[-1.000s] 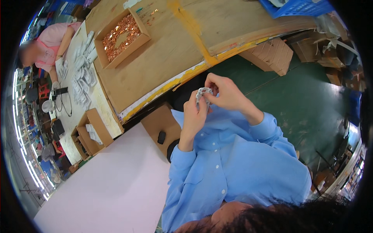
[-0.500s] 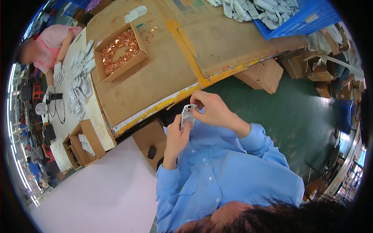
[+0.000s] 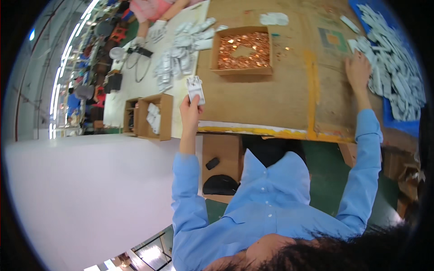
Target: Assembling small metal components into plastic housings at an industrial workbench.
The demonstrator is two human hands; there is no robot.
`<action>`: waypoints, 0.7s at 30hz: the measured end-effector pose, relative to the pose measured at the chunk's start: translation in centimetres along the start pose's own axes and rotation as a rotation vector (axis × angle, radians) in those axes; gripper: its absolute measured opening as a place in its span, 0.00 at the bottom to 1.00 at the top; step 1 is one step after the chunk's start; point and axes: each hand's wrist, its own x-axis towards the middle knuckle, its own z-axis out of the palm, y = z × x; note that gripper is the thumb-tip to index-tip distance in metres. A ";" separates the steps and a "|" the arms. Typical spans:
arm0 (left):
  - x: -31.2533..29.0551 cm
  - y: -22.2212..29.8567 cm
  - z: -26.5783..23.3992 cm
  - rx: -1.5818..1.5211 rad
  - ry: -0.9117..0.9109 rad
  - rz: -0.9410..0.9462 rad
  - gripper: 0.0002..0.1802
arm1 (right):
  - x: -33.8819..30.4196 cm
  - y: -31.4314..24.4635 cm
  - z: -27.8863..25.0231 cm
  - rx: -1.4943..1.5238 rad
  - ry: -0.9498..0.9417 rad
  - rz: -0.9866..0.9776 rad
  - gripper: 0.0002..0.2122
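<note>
My left hand (image 3: 191,113) pinches a white plastic casing (image 3: 195,88) between thumb and fingers. It is held over the near left edge of the cardboard-covered table, with the casing's notched end pointing away from me. Far to the right, my right hand (image 3: 358,72) is stretched out at the edge of a heap of similar white casings (image 3: 391,67). Its fingers are closed at one casing (image 3: 354,44) that lies at the heap's left side; the fingertips are partly hidden. The heap lies in and around a blue plastic crate (image 3: 401,122).
A cardboard box (image 3: 242,71) of small copper-coloured pieces sits mid-table. White casings (image 3: 181,58) cover the adjoining pale table (image 3: 118,106), where another person's gloved hand (image 3: 158,31) works. A divided carton (image 3: 166,118) stands left of my left hand. A tape-edged border (image 3: 253,129) runs along the front.
My hands, together on one casing before, are now far apart. The left has carried the casing left; the right has let go of it and reached to the heap. The view has turned.
</note>
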 end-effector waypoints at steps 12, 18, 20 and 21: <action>23.0 -0.9 -11.3 0.110 0.358 0.182 0.30 | 0.5 -0.8 2.3 0.006 0.076 0.137 0.23; 19.7 -1.9 -6.6 0.514 0.580 0.547 0.27 | -0.1 -1.6 3.0 0.002 0.070 0.214 0.22; 14.3 -0.8 -1.6 0.449 0.511 0.606 0.24 | -0.3 -1.6 2.5 0.091 0.054 0.203 0.19; 12.4 -2.0 -1.3 0.376 0.430 0.536 0.20 | -0.2 -1.4 2.5 0.086 0.066 0.187 0.19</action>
